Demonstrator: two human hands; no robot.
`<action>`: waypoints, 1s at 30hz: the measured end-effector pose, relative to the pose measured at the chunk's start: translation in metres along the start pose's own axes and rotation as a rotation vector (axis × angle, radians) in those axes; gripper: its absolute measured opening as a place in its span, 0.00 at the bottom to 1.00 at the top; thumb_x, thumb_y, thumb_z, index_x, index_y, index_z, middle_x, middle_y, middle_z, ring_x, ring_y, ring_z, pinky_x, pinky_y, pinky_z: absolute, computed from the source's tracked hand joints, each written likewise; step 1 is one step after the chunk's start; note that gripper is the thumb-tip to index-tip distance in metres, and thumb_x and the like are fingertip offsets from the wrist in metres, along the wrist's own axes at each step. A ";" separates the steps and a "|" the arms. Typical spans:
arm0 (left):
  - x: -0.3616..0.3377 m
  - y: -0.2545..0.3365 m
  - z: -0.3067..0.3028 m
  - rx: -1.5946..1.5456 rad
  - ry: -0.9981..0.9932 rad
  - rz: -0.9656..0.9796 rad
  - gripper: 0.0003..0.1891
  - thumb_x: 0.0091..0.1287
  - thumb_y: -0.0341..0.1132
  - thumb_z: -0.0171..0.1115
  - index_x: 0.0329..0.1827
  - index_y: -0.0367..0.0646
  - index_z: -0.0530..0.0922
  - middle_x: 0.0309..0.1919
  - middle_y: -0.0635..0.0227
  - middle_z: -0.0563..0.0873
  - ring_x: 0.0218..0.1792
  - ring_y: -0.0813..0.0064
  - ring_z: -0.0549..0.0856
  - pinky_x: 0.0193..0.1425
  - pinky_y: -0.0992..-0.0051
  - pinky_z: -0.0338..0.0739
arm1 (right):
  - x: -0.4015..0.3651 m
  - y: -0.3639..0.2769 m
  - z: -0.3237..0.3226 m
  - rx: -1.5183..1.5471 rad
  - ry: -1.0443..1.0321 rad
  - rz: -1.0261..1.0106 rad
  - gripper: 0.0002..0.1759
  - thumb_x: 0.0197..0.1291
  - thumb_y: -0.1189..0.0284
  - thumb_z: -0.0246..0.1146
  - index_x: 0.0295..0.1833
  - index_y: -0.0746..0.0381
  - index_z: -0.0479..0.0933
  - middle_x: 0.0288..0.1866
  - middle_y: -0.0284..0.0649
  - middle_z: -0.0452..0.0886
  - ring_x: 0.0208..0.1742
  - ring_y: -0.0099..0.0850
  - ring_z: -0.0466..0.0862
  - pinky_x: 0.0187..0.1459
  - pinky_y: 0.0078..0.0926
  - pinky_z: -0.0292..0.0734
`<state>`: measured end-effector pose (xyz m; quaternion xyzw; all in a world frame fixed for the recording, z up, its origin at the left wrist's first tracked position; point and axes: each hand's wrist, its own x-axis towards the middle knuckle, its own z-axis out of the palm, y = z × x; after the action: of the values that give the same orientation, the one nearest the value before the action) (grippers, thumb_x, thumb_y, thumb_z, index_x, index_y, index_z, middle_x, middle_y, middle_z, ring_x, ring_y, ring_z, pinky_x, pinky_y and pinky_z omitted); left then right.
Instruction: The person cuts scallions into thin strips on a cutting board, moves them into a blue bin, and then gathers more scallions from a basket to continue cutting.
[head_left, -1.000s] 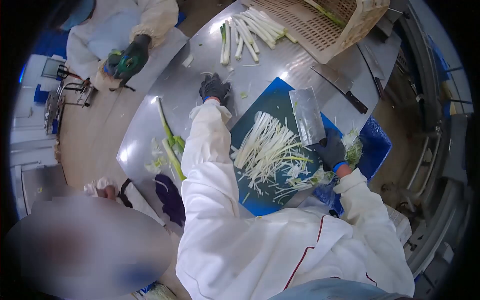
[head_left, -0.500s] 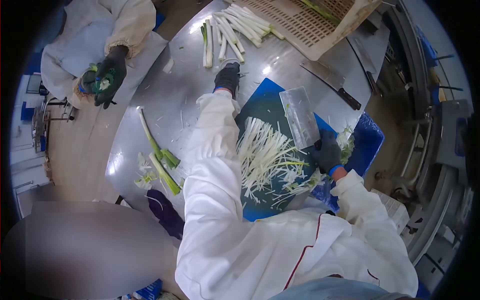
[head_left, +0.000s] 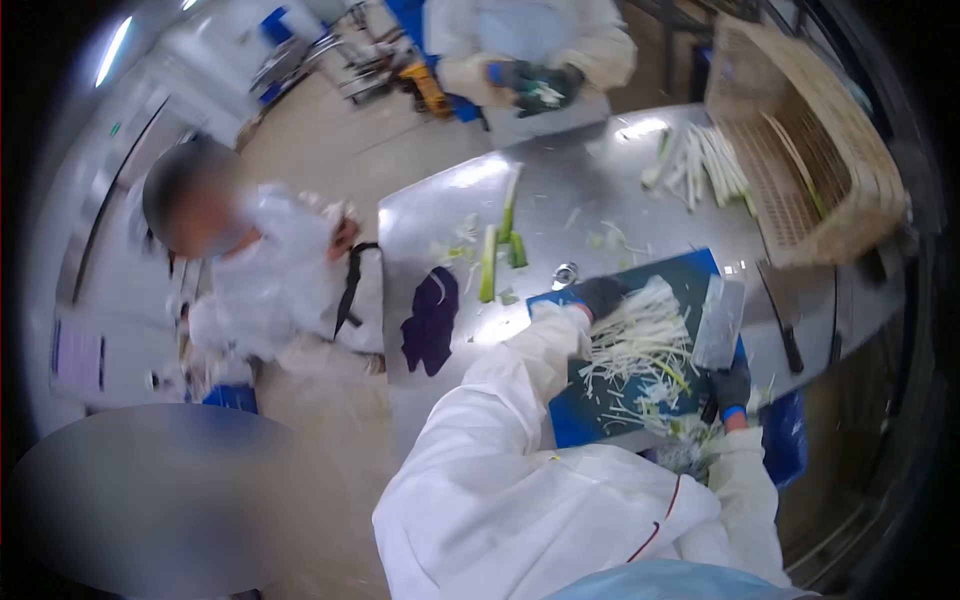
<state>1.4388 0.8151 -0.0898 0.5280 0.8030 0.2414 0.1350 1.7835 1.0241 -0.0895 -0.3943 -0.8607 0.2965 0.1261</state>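
My left hand (head_left: 602,296), in a dark glove, is at the upper left edge of a pile of shredded white leek (head_left: 645,335); its fingers are too blurred to read. The pile lies on a green cutting board (head_left: 592,400) with blue edges. My right hand (head_left: 731,387), also dark-gloved, is closed around the handle of a cleaver. The wide blade (head_left: 718,322) rests at the pile's right side. Just beyond my left hand, a small shiny metal object (head_left: 565,275) sits on the steel table (head_left: 430,210).
Leek stalks (head_left: 700,165) lie at the back beside a beige crate (head_left: 790,225). Green leek pieces (head_left: 488,262) and a purple cloth (head_left: 431,320) are left. A knife (head_left: 782,318) lies right, near a blue bin (head_left: 785,438). One co-worker (head_left: 525,40) stands opposite, another (head_left: 275,270) left.
The head view has swung left, bringing a second co-worker into sight. My left hand has come back from near the whole stalks to the shredded pile. The cleaver stays in my right hand.
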 end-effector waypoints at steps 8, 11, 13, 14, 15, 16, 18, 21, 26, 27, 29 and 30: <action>-0.064 0.081 0.016 0.201 -0.030 -0.143 0.26 0.63 0.52 0.57 0.59 0.45 0.81 0.55 0.49 0.83 0.62 0.44 0.76 0.70 0.48 0.65 | 0.021 0.034 -0.028 0.230 -0.083 -0.025 0.13 0.51 0.70 0.68 0.40 0.66 0.82 0.28 0.47 0.85 0.29 0.37 0.85 0.33 0.40 0.78; -0.104 0.115 0.002 0.226 0.224 -0.087 0.45 0.61 0.65 0.58 0.76 0.42 0.65 0.73 0.43 0.67 0.74 0.39 0.62 0.78 0.43 0.51 | -0.015 -0.005 -0.064 -0.016 0.060 -0.164 0.20 0.48 0.67 0.71 0.46 0.68 0.81 0.43 0.53 0.84 0.44 0.49 0.84 0.45 0.41 0.78; -0.126 0.138 0.009 0.111 0.319 -0.057 0.46 0.61 0.62 0.63 0.75 0.39 0.65 0.74 0.44 0.66 0.74 0.39 0.62 0.78 0.46 0.52 | -0.036 -0.005 -0.072 -0.115 0.084 -0.080 0.26 0.49 0.58 0.71 0.49 0.65 0.82 0.48 0.56 0.82 0.49 0.56 0.82 0.50 0.48 0.77; -0.134 0.160 0.005 0.198 0.319 0.017 0.45 0.61 0.60 0.64 0.75 0.39 0.65 0.74 0.46 0.66 0.75 0.42 0.62 0.78 0.47 0.52 | -0.050 -0.022 -0.083 -0.036 0.071 -0.052 0.26 0.49 0.56 0.71 0.51 0.61 0.82 0.49 0.53 0.82 0.47 0.54 0.82 0.49 0.48 0.77; -0.146 0.178 0.012 0.205 0.231 0.069 0.44 0.62 0.59 0.64 0.76 0.40 0.65 0.75 0.48 0.66 0.76 0.44 0.61 0.78 0.47 0.52 | -0.058 -0.009 -0.076 -0.222 0.108 -0.015 0.25 0.49 0.56 0.72 0.51 0.57 0.83 0.48 0.50 0.83 0.46 0.53 0.83 0.47 0.47 0.78; -0.152 0.192 0.021 0.225 0.162 0.117 0.44 0.62 0.58 0.64 0.76 0.40 0.65 0.75 0.49 0.65 0.77 0.45 0.60 0.79 0.47 0.51 | -0.071 -0.044 -0.090 -0.162 0.141 0.008 0.22 0.49 0.57 0.72 0.48 0.56 0.84 0.45 0.48 0.82 0.45 0.53 0.83 0.45 0.47 0.79; -0.149 0.208 0.051 0.150 0.021 0.272 0.44 0.62 0.59 0.64 0.76 0.40 0.64 0.76 0.51 0.64 0.78 0.46 0.59 0.79 0.47 0.50 | -0.071 -0.031 -0.082 -0.246 0.177 -0.085 0.17 0.50 0.62 0.70 0.44 0.57 0.84 0.42 0.49 0.80 0.41 0.52 0.83 0.44 0.49 0.78; -0.140 0.220 0.076 0.209 -0.007 0.435 0.44 0.62 0.58 0.64 0.77 0.42 0.63 0.77 0.53 0.64 0.78 0.47 0.58 0.80 0.48 0.49 | -0.084 -0.032 -0.080 -0.287 0.135 -0.035 0.18 0.50 0.63 0.71 0.45 0.58 0.83 0.44 0.49 0.80 0.43 0.52 0.82 0.45 0.49 0.78; -0.104 0.210 0.085 0.227 0.051 0.318 0.42 0.63 0.60 0.63 0.78 0.54 0.63 0.77 0.56 0.64 0.79 0.51 0.58 0.81 0.46 0.45 | -0.086 -0.016 -0.075 -0.198 0.192 -0.054 0.18 0.47 0.65 0.71 0.45 0.58 0.83 0.44 0.50 0.79 0.45 0.53 0.81 0.46 0.49 0.78; -0.104 0.209 0.081 0.231 0.057 0.305 0.43 0.63 0.63 0.61 0.78 0.51 0.63 0.77 0.56 0.65 0.78 0.51 0.59 0.81 0.45 0.44 | -0.088 -0.011 -0.075 -0.186 0.209 -0.063 0.17 0.48 0.65 0.71 0.45 0.58 0.83 0.44 0.51 0.79 0.45 0.53 0.81 0.46 0.49 0.78; -0.096 0.198 0.082 0.244 0.144 0.213 0.44 0.63 0.65 0.60 0.78 0.49 0.64 0.76 0.56 0.65 0.79 0.51 0.59 0.81 0.45 0.44 | -0.088 -0.010 -0.084 -0.189 0.238 -0.032 0.16 0.49 0.64 0.70 0.44 0.59 0.83 0.44 0.52 0.79 0.45 0.54 0.81 0.46 0.49 0.77; -0.094 0.190 0.082 0.251 0.185 0.161 0.44 0.63 0.66 0.59 0.78 0.48 0.64 0.76 0.56 0.65 0.79 0.51 0.59 0.82 0.45 0.44 | -0.090 -0.012 -0.088 -0.188 0.247 -0.017 0.16 0.49 0.64 0.70 0.43 0.59 0.83 0.44 0.52 0.79 0.45 0.54 0.81 0.46 0.49 0.77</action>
<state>1.6646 0.8113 -0.0617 0.5789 0.7909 0.1968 -0.0261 1.8748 0.9861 -0.0112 -0.4307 -0.8658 0.1625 0.1961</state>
